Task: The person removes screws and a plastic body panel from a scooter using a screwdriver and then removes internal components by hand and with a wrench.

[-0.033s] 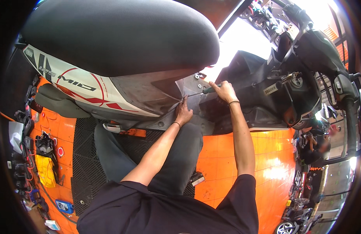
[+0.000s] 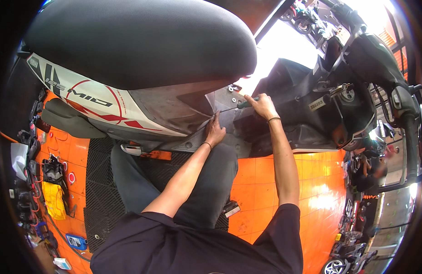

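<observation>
My right hand (image 2: 265,105) grips the green handle of a screwdriver (image 2: 244,104), whose thin shaft slants left to a seam in the scooter's grey lower side panel (image 2: 174,102). At that tip, my left hand (image 2: 214,130) touches the panel, forefinger extended and thumb apart; whether it also touches the shaft is too small to tell. Above are the black seat (image 2: 138,41) and a small bracket with bolts (image 2: 234,93). A white, red and black body panel (image 2: 83,91) runs to the left; the dark front section with handlebar (image 2: 405,102) is on the right.
My knees rest over a black mat (image 2: 99,182) on orange floor tiles (image 2: 252,201). A yellow-and-black bag (image 2: 53,198), blue bottle (image 2: 76,242) and assorted tools lie left. Parked scooters (image 2: 338,265) and another person (image 2: 370,171) are at the right.
</observation>
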